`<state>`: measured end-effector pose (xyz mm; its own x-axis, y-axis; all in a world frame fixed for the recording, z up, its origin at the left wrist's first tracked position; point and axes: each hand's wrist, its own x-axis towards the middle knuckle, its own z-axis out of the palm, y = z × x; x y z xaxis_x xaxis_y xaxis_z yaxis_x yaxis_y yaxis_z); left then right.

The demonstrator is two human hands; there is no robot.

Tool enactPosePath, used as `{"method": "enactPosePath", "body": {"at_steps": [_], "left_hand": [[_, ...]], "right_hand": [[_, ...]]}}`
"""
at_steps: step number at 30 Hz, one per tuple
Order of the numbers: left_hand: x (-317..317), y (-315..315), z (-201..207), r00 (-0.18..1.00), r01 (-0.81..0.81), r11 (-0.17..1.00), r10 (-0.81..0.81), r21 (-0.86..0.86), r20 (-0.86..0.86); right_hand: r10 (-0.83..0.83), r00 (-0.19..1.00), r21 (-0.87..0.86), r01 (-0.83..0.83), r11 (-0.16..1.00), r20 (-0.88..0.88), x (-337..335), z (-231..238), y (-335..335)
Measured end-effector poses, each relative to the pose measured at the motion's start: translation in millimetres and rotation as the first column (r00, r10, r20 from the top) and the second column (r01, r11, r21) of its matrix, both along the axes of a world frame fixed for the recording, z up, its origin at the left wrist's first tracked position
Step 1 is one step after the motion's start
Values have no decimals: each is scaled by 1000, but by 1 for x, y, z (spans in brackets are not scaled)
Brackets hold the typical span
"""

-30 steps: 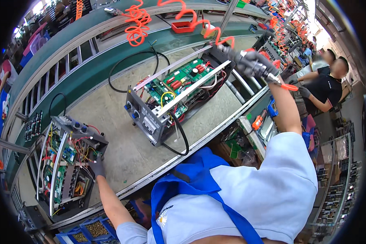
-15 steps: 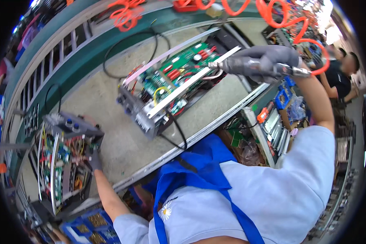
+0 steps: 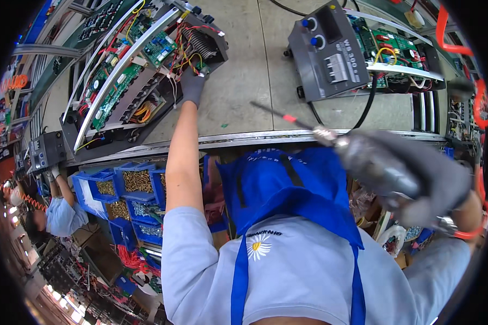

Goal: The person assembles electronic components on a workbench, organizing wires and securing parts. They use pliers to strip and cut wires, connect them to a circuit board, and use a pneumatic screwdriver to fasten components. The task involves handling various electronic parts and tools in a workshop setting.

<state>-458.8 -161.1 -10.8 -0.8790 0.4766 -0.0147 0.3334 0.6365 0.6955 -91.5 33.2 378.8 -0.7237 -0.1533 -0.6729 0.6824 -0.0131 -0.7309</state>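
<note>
My right hand (image 3: 436, 181), in a grey glove and blurred, is wrapped round a dark pneumatic screwdriver (image 3: 382, 165). Its long thin bit points up and left over the bench edge, touching nothing. At the left, my gloved left hand (image 3: 192, 88) reaches into an open electronic unit (image 3: 119, 81) with green circuit boards and silver rails. The fingers are closed among thin wires beside a small green part; what they pinch is hidden. A second open unit (image 3: 331, 54), with a grey front panel and blue knobs, stands at the right, away from both hands.
The workbench (image 3: 244, 70) has a metal rail (image 3: 255, 138) along its near edge. Blue bins (image 3: 138, 181) of screws stand below it at the left. Another person (image 3: 65, 216) works at the far left beside another unit. An orange coiled hose (image 3: 480, 108) hangs at the right.
The view has swung left, bringing the left unit closer to the middle. My right hand has drawn the screwdriver back from the right unit toward me. My left hand stays at the left unit.
</note>
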Motion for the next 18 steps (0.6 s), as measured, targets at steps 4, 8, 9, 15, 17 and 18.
{"method": "enactPosePath", "body": {"at_steps": [4,8,9,15,17,18], "left_hand": [[-10,-6,-23,984,75,986,-49,150,-170],[-3,14,-18,975,165,974,-137,155,-175],[-5,11,-20,981,160,971,-136,176,-140],[-8,1,-34,994,57,921,-90,386,67],[2,7,-16,975,18,917,-104,398,195],[3,8,-13,979,40,924,-113,380,171]], "right_hand": [[-145,984,-228,166,959,107,-39,-92,-49],[-332,929,-8,336,942,-164,-65,-216,-86],[-374,914,-28,374,927,-160,-78,-236,-91],[-446,861,-8,459,889,-245,-113,-335,-109],[-430,876,-5,440,898,-218,-118,-342,-105],[-426,855,11,449,893,-297,-119,-351,-107]]}}
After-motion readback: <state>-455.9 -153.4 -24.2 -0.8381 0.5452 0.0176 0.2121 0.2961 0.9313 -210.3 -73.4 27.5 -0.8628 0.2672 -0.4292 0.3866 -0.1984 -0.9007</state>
